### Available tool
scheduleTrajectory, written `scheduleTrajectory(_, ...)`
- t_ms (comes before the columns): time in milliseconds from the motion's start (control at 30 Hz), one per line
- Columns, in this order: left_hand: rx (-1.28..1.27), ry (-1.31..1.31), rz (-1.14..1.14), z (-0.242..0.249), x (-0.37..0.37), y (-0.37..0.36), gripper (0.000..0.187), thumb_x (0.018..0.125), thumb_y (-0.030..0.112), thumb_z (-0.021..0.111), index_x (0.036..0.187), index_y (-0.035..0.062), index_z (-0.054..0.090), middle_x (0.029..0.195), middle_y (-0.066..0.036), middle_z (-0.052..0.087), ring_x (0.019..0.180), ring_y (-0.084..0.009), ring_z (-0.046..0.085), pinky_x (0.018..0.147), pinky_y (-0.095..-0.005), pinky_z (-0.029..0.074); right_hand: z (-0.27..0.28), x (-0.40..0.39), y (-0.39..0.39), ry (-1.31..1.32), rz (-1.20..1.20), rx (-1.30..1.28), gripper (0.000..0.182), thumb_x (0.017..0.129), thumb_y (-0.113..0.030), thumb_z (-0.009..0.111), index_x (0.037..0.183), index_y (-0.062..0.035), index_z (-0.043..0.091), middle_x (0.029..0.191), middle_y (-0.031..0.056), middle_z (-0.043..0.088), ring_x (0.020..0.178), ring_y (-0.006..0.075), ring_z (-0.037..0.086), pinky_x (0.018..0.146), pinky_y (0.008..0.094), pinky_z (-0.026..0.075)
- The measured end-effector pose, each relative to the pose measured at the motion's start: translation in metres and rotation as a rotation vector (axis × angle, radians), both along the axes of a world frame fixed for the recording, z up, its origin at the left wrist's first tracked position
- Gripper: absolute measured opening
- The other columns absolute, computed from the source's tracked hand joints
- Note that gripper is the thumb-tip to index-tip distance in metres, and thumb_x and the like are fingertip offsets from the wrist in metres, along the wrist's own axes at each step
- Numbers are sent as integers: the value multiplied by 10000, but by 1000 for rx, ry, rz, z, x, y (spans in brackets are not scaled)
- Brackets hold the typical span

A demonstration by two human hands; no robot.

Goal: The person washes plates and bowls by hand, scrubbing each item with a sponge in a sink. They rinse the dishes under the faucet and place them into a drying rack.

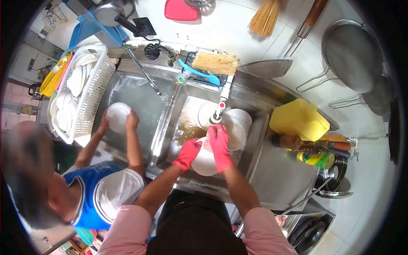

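My left hand wears a pink rubber glove, its fingers closed on the left rim of a white bowl. On the bowl's upper right side is my right hand, gloved in the same pink, its fingers just below the tap. Both hands hold the bowl over the middle sink basin. Behind them in that basin are another white dish and a round metal pot with cloudy liquid inside. My fingertips are partly hidden by the bowl.
At left, a person's hands hold white plates over a water-filled basin. Beyond stands a white basket of dishes. A yellow jug and bottles line the right side; strainers hang on the wall.
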State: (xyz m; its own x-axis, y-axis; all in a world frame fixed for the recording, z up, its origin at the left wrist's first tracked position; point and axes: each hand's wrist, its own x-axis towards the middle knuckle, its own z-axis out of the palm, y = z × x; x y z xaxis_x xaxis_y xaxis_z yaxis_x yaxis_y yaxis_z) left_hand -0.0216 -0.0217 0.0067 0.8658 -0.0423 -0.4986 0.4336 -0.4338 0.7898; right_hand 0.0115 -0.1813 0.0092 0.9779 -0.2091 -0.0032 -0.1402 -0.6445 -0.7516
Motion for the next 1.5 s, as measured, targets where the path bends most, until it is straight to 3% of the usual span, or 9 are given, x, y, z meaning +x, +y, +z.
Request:
scheduleTrajectory(167, 1, 3, 119, -5, 8, 3, 259, 926, 223, 605, 1065, 21, 685, 918, -169, 720, 800, -241, 689, 743, -353, 517, -4, -31, 8, 181, -150, 633, 387, 833, -193, 671, 1169, -24, 581, 1067, 150, 642, 961, 305, 637, 880, 429, 503)
scheduleTrajectory(233, 50, -29, 100, -27, 6, 6, 251, 926, 219, 602, 1055, 22, 687, 917, -174, 717, 815, -270, 693, 749, -366, 521, -82, -37, -32, -74, 273, -341, 473, 840, -159, 691, 1253, -8, 518, 1194, 119, 602, 1032, 199, 622, 905, 316, 510)
scheduleTrajectory(433, 131, -66, -182, 0, 5, 8, 297, 934, 279, 606, 1098, 43, 679, 975, -137, 723, 840, -257, 686, 773, -362, 517, -38, -6, -34, 401, 88, 1401, 525, 818, 19, 678, 1315, -17, 511, 1181, 81, 615, 1083, 172, 597, 953, 283, 482)
scheduleTrajectory(700, 360, -309, -524, 8, 14, -6, 262, 935, 331, 552, 1084, 170, 694, 1037, -129, 686, 944, -356, 643, 799, -432, 509, -8, 24, -38, 691, 758, 143, 667, 689, -191, 711, 1281, 69, 546, 1279, 168, 564, 1149, 224, 562, 1020, 303, 414)
scheduleTrajectory(833, -30, -217, -99, -22, 5, 8, 233, 938, 260, 599, 1021, 65, 695, 897, -103, 713, 813, -227, 668, 737, -356, 515, 4, 1, -68, 797, 532, 903, 489, 700, -188, 669, 1135, 31, 629, 1232, 179, 613, 1091, 243, 585, 939, 307, 436)
scheduleTrajectory(1100, 1, -195, 901, -168, -63, -22, 322, 921, 236, 629, 1051, -58, 635, 731, -97, 643, 662, -173, 562, 643, -311, 481, -73, -132, -2, 320, -517, 1101, 479, 749, -137, 577, 1204, 1, 513, 1038, 104, 614, 856, 185, 566, 782, 321, 465)
scheduleTrajectory(1300, -248, -8, 365, -64, -8, -7, 325, 950, 194, 576, 1125, -80, 583, 924, -197, 665, 852, -298, 639, 748, -396, 508, -34, -94, -69, 608, -65, 1152, 122, 760, -158, 568, 811, -47, 568, 956, 86, 622, 777, 185, 553, 726, 382, 474)
scheduleTrajectory(1400, -240, -39, 414, -38, 5, -18, 302, 951, 195, 571, 1092, -71, 592, 882, -194, 670, 823, -319, 644, 728, -432, 504, -37, -107, -16, 113, -432, 981, 153, 754, -146, 565, 859, -40, 598, 906, 67, 606, 779, 187, 548, 733, 384, 473)
scheduleTrajectory(1500, 20, -145, 480, -35, -15, -26, 309, 958, 213, 562, 1091, -63, 600, 873, -203, 678, 802, -312, 649, 717, -417, 509, -45, -105, -17, 320, -321, 831, 315, 743, -113, 563, 1047, -30, 569, 883, 56, 589, 786, 179, 541, 737, 361, 470)
